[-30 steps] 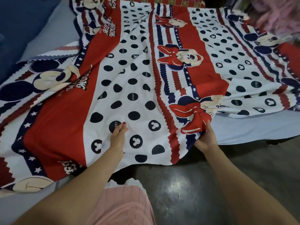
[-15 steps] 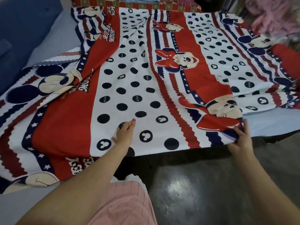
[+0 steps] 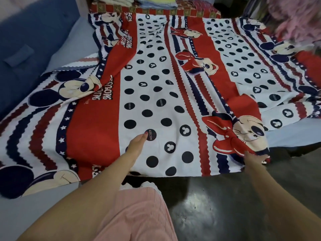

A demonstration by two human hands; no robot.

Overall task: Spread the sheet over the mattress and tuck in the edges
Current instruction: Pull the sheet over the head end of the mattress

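Sheet (image 3: 156, 94) lies rumpled across mattress (image 3: 293, 134); thin, limp, light, we judge. Left hand (image 3: 137, 145) presses it flat, fingers straight; right hand (image 3: 251, 158) pinches near-right hem, best pull point.

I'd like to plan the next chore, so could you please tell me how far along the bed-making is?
Partly done. The sheet lies over most of the mattress, though wrinkled. In hand: the left hand presses flat on it while the right hand grips the near edge. Left: bare mattress shows at right and near left, the near edge hangs loose, and nothing looks tucked.
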